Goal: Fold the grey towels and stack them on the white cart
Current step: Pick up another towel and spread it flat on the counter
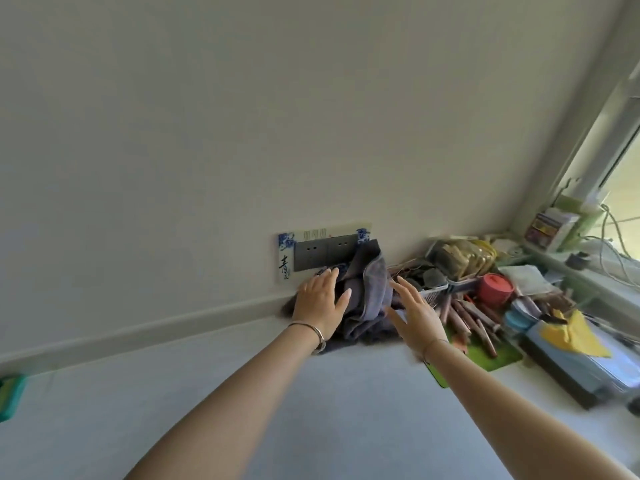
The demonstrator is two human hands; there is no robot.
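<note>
towels (pixel 367 299) heaped between hands; left fingers (pixel 329 275) seemingly touching.

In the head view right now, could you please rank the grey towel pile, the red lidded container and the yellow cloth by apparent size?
1. grey towel pile, largest.
2. yellow cloth.
3. red lidded container, smallest, though it sits slightly farther away.

Only legible thing imo: a big black brush-style Chinese character, 青, on the left strip of the blue-and-white wall sticker (pixel 286 259) framing the grey outlet plates (pixel 325 252). Tiny mark right under it, can't read. Top strip of the same sticker has a few columns of small print + a little red stamp, way too small/blurry to read. Boxes on the windowsill (pixel 550 225) have printed labels too, but they're just blur.
</note>
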